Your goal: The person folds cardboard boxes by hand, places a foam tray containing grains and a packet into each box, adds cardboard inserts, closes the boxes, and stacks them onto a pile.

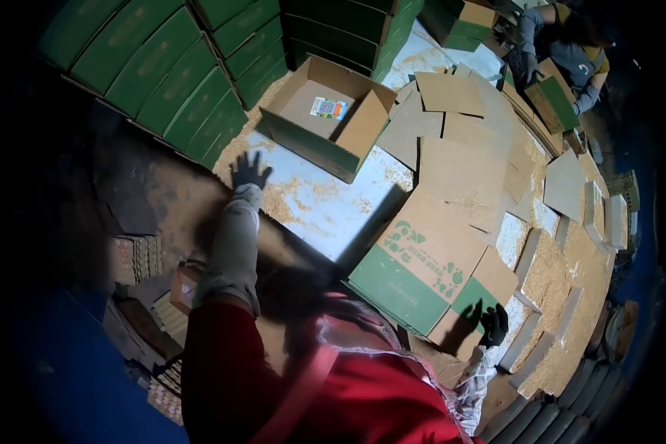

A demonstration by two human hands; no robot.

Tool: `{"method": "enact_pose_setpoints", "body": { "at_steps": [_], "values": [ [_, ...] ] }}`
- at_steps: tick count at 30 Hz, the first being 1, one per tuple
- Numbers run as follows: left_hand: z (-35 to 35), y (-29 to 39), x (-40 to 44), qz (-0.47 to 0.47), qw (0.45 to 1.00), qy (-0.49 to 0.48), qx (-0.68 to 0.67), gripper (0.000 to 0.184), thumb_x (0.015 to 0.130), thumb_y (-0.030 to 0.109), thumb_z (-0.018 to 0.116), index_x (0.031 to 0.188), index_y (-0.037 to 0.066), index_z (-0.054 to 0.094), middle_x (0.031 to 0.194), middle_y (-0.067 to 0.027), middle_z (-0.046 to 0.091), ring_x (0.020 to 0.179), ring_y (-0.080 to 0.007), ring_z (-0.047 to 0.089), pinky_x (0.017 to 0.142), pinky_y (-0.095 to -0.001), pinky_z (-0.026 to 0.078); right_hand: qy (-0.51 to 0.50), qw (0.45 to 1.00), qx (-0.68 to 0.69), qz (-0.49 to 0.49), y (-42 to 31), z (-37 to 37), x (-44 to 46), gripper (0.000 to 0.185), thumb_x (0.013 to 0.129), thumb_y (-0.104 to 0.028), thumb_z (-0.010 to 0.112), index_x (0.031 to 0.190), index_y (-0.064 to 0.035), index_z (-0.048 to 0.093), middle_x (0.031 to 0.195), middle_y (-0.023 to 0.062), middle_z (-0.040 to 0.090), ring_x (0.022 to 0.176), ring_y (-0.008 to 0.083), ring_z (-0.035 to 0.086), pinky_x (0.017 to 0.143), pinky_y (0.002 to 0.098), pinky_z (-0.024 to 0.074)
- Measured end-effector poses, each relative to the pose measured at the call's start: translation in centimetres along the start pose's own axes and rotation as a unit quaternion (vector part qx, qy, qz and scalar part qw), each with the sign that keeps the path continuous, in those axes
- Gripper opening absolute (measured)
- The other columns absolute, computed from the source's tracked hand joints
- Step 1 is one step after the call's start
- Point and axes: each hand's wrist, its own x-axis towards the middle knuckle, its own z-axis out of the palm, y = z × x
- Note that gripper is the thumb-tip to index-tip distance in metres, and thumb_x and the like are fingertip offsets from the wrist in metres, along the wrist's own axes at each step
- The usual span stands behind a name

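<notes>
My left hand (250, 172), in a dark glove, is open with its fingers spread at the edge of the pale blue-white work surface (325, 222). Just beyond it sits an open cardboard box (303, 144), green outside and brown inside, with a colourful printed sheet (328, 108) on its bottom. My right hand (494, 324), also gloved, is near the right edge of a folded-flat green and brown carton (414, 274). Its fingers are slightly bent and apart, with nothing visible in them. Its shadow falls on the carton.
Stacked green boxes (155, 66) stand at the back left. Flat cardboard sheets (459, 163) overlap in the middle. Sawdust-like bedding (551, 274) and cardboard strips lie at right. A co-worker (570, 59) handles a carton (551, 96) at back right. Egg trays (137, 259) are low left.
</notes>
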Motion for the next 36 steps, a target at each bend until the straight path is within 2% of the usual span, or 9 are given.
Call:
{"method": "enact_pose_setpoints", "body": {
  "at_steps": [5, 11, 19, 21, 23, 24, 27, 31, 36],
  "values": [
    [-1.7, -5.8, -6.5, -0.332, 0.914, -0.229, 0.046, 0.068, 0.078, 0.064, 0.033, 0.131, 0.022, 0.037, 0.138, -0.0094, 0.030, 0.123, -0.0370, 0.029, 0.097, -0.0600, 0.015, -0.039, 0.999, 0.012, 0.005, 7.7, -6.8, -0.3, 0.031, 0.082, -0.008, 0.056, 0.112, -0.0019, 0.052, 0.095, 0.0104, 0.059, 0.080, 0.0177, 0.057, 0.070, 0.0276, 0.0482],
    [-3.9, 7.0, -13.1, 0.037, 0.834, 0.021, -0.551, 0.026, 0.079, 0.023, 0.061, 0.099, 0.007, 0.060, 0.103, -0.0140, 0.058, 0.095, -0.0268, 0.056, 0.080, -0.0334, 0.045, 0.093, 0.976, -0.189, -0.061, 16.0, -10.3, 8.3, 0.043, 0.077, -0.017, 0.063, 0.115, -0.0018, 0.049, 0.102, 0.0131, 0.057, 0.081, 0.0198, 0.052, 0.071, 0.0306, 0.0442],
    [-14.6, 29.7, -16.0, 0.105, 0.900, -0.123, -0.405, 0.068, 0.064, 0.039, 0.072, 0.114, 0.001, 0.045, 0.098, -0.0244, 0.057, 0.092, -0.0361, 0.056, 0.078, -0.0424, 0.045, 0.178, 0.863, -0.467, -0.070, 9.1, -5.6, 7.3, 0.041, 0.078, -0.040, 0.055, 0.084, 0.0006, 0.059, 0.075, 0.0182, 0.062, 0.071, 0.0283, 0.060, 0.062, 0.0376, 0.0456],
    [-16.1, 29.2, -15.4, 0.025, 0.830, -0.125, -0.543, 0.052, 0.066, 0.027, 0.073, 0.100, -0.002, 0.048, 0.091, -0.0186, 0.058, 0.080, -0.0285, 0.057, 0.073, -0.0364, 0.045, 0.229, 0.868, -0.389, -0.206, 1.6, -3.0, 2.1, 0.044, 0.083, -0.040, 0.050, 0.099, 0.0003, 0.059, 0.081, 0.0179, 0.063, 0.076, 0.0267, 0.060, 0.065, 0.0372, 0.0463],
    [-19.6, 28.7, -15.1, 0.012, 0.749, -0.073, -0.658, 0.043, 0.069, 0.027, 0.072, 0.094, 0.000, 0.051, 0.083, -0.0128, 0.061, 0.074, -0.0188, 0.059, 0.068, -0.0311, 0.046, -0.134, 0.891, 0.433, -0.009, -2.6, -5.4, -1.1, 0.037, 0.094, -0.023, 0.036, 0.124, -0.0013, 0.038, 0.109, 0.0104, 0.056, 0.098, 0.0204, 0.053, 0.083, 0.0320, 0.0451],
    [-24.3, 29.3, -16.3, 0.017, 0.788, -0.012, -0.616, 0.048, 0.069, 0.029, 0.072, 0.100, 0.000, 0.050, 0.090, -0.0144, 0.061, 0.077, -0.0214, 0.059, 0.069, -0.0329, 0.047, -0.131, 0.970, 0.147, -0.142, -2.6, -7.0, -1.6, 0.037, 0.093, -0.025, 0.037, 0.122, -0.0006, 0.041, 0.108, 0.0115, 0.057, 0.097, 0.0210, 0.054, 0.083, 0.0323, 0.0452],
    [-31.1, 33.9, -20.4, 0.222, 0.785, 0.346, -0.464, 0.067, 0.065, 0.033, 0.073, 0.118, 0.004, 0.044, 0.107, -0.0167, 0.054, 0.093, -0.0295, 0.055, 0.080, -0.0400, 0.044, -0.289, 0.844, 0.428, 0.143, -12.2, -5.9, -8.2, 0.036, 0.093, -0.026, 0.037, 0.115, 0.0007, 0.048, 0.108, 0.0134, 0.056, 0.093, 0.0206, 0.056, 0.084, 0.0324, 0.0451],
    [-33.7, 36.2, -28.6, 0.534, 0.742, 0.208, -0.349, 0.059, 0.069, 0.027, 0.067, 0.119, 0.004, 0.044, 0.122, -0.0184, 0.043, 0.117, -0.0333, 0.037, 0.101, -0.0483, 0.022, -0.440, 0.788, -0.349, -0.251, -19.6, 1.1, -8.1, 0.057, 0.079, -0.019, 0.063, 0.129, -0.0089, 0.036, 0.117, 0.0149, 0.052, 0.100, 0.0231, 0.055, 0.082, 0.0339, 0.0463],
    [-35.4, 34.7, -27.4, 0.681, 0.597, 0.197, -0.376, 0.037, 0.068, 0.034, 0.067, 0.092, 0.009, 0.056, 0.099, -0.0106, 0.053, 0.098, -0.0292, 0.051, 0.100, -0.0476, 0.023, -0.370, 0.890, -0.216, -0.155, -20.2, 2.0, -4.6, 0.085, 0.068, -0.035, 0.072, 0.135, -0.0123, 0.025, 0.117, 0.0251, 0.049, 0.109, 0.0329, 0.049, 0.090, 0.0376, 0.0405]
  ]
}}
